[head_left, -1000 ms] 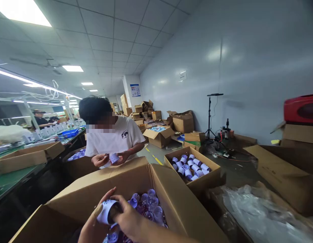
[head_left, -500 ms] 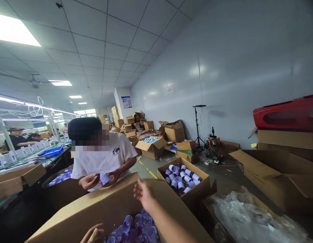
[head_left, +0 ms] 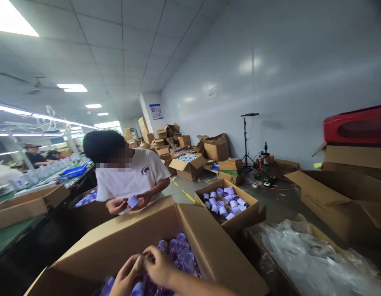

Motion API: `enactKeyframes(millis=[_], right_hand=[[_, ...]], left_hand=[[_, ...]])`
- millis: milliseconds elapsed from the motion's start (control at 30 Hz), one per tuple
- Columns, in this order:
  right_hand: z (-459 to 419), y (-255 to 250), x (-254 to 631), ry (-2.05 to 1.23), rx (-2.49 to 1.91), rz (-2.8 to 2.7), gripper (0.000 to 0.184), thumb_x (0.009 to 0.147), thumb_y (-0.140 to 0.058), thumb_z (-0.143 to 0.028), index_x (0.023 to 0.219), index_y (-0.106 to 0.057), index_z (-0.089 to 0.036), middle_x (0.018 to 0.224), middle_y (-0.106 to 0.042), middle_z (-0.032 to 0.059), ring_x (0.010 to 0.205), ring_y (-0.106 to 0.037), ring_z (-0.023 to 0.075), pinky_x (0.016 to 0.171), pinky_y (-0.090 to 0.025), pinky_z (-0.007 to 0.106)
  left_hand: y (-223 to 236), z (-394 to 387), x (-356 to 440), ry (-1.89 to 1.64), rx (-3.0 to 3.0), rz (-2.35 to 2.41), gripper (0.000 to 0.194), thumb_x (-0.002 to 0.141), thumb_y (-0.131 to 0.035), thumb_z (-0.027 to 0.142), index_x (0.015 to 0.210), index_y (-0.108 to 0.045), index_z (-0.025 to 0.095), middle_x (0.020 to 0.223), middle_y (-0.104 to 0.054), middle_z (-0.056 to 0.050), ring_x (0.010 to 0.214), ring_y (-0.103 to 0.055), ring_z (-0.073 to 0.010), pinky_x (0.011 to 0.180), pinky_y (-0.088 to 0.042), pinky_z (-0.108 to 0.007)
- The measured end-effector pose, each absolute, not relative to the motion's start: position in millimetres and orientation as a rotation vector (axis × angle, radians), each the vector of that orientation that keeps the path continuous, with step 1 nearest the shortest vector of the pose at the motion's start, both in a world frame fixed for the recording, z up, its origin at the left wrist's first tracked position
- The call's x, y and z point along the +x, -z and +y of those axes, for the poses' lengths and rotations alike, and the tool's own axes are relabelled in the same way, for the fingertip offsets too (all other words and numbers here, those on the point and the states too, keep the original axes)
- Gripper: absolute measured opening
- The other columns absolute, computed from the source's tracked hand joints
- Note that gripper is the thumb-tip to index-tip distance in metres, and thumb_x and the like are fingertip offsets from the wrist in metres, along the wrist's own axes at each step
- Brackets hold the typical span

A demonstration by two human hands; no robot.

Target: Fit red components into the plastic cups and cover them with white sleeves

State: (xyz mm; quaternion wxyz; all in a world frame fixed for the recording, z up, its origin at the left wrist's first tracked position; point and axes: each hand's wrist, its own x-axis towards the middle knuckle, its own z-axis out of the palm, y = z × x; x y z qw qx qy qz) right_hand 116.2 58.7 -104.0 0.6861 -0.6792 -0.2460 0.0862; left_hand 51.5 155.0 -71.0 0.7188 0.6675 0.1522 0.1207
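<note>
My left hand (head_left: pixel 128 274) and my right hand (head_left: pixel 158 266) meet over a large open cardboard box (head_left: pixel 116 238). Their fingertips are pinched close together, and whatever lies between them is too small or hidden to make out. Many translucent purple cups (head_left: pixel 180 246) lie jumbled in the box below. One purple cup (head_left: pixel 137 288) shows just under my left hand; I cannot tell whether the hand touches it.
Across the box a person in a white T-shirt (head_left: pixel 135 172) holds a purple cup (head_left: pixel 133 201). A smaller box (head_left: pixel 248 210) of purple cups stands to the right, beside a box of clear plastic bags (head_left: pixel 313 255). A workbench (head_left: pixel 11 234) runs along the left.
My right hand has come down and left from the box's far edge to meet my left hand. The left hand has risen and moved right. The view has shifted slightly.
</note>
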Motion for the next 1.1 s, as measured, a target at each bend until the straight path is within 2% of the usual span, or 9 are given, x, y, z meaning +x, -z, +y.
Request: enactKeyframes(millis=[67, 167, 233, 400, 567, 767, 900, 1100], right_hand=[[54, 101, 116, -0.234, -1.393, -0.519, 0.023, 0.072, -0.06, -0.039, 0.084, -0.062, -0.021, 0.08, -0.063, 0.0023, 0.078, -0.057, 0.0175, 0.072, -0.044, 0.029], [49, 96, 116, -0.398, -1.194, -0.421, 0.042, 0.064, -0.062, -0.059, 0.078, -0.059, -0.02, 0.072, -0.059, 0.0006, 0.067, -0.053, 0.0149, 0.062, -0.042, 0.027], [46, 94, 114, -0.537, -1.081, -0.376, 0.049, 0.061, -0.062, -0.065, 0.079, -0.058, -0.02, 0.067, -0.057, -0.0009, 0.061, -0.051, 0.0132, 0.056, -0.04, 0.026], [44, 95, 103, -0.817, -0.873, -0.278, 0.049, 0.06, -0.064, -0.064, 0.08, -0.058, -0.019, 0.066, -0.06, 0.0008, 0.063, -0.055, 0.0146, 0.054, -0.04, 0.025], [50, 103, 94, -1.003, -0.763, -0.155, 0.05, 0.063, -0.059, -0.065, 0.077, -0.059, -0.017, 0.067, -0.062, 0.0051, 0.07, -0.059, 0.0193, 0.06, -0.043, 0.029], [46, 102, 88, -1.03, -0.81, -0.171, 0.059, 0.061, -0.054, -0.073, 0.083, -0.061, -0.018, 0.072, -0.065, 0.007, 0.073, -0.06, 0.0207, 0.061, -0.044, 0.03], [42, 106, 84, -1.019, -0.905, -0.223, 0.057, 0.067, -0.047, -0.072, 0.085, -0.061, -0.02, 0.076, -0.067, 0.008, 0.074, -0.061, 0.0216, 0.06, -0.044, 0.031], [42, 141, 94, -0.863, -1.198, -0.329, 0.063, 0.069, -0.033, -0.075, 0.088, -0.063, -0.024, 0.086, -0.069, 0.0117, 0.083, -0.063, 0.0276, 0.06, -0.048, 0.038]], left_hand=[[65, 149, 49, -0.268, 1.476, 0.294, 0.051, 0.047, -0.075, 0.059, 0.072, -0.065, 0.016, 0.059, -0.06, 0.001, 0.056, -0.052, -0.0123, 0.053, -0.044, -0.021], [60, 140, 44, -0.284, 1.5, 0.227, 0.049, 0.053, -0.074, 0.055, 0.08, -0.065, 0.016, 0.067, -0.062, -0.001, 0.06, -0.055, -0.0129, 0.058, -0.046, -0.023], [61, 137, 43, -0.321, 1.564, 0.177, 0.047, 0.057, -0.072, 0.055, 0.082, -0.065, 0.016, 0.073, -0.065, -0.002, 0.063, -0.057, -0.0139, 0.061, -0.048, -0.025], [73, 136, 46, -0.499, 1.832, 0.108, 0.037, 0.07, -0.063, 0.05, 0.084, -0.065, 0.016, 0.083, -0.068, -0.007, 0.076, -0.062, -0.0174, 0.07, -0.05, -0.027], [74, 134, 46, -0.628, 2.127, 0.067, 0.023, 0.081, -0.051, 0.033, 0.085, -0.066, 0.017, 0.079, -0.067, -0.006, 0.071, -0.061, -0.0155, 0.067, -0.049, -0.026], [66, 134, 43, -0.615, 2.263, -0.051, 0.019, 0.081, -0.047, 0.021, 0.083, -0.066, 0.016, 0.077, -0.066, -0.006, 0.072, -0.06, -0.0147, 0.067, -0.046, -0.023], [68, 136, 42, -0.595, 2.311, -0.015, 0.02, 0.078, -0.046, 0.016, 0.079, -0.066, 0.015, 0.071, -0.064, -0.005, 0.066, -0.057, -0.0126, 0.062, -0.043, -0.021], [78, 132, 44, -0.575, 2.409, 0.072, 0.012, 0.071, -0.056, 0.013, 0.071, -0.068, 0.013, 0.063, -0.062, -0.002, 0.058, -0.052, -0.0103, 0.058, -0.041, -0.019]])
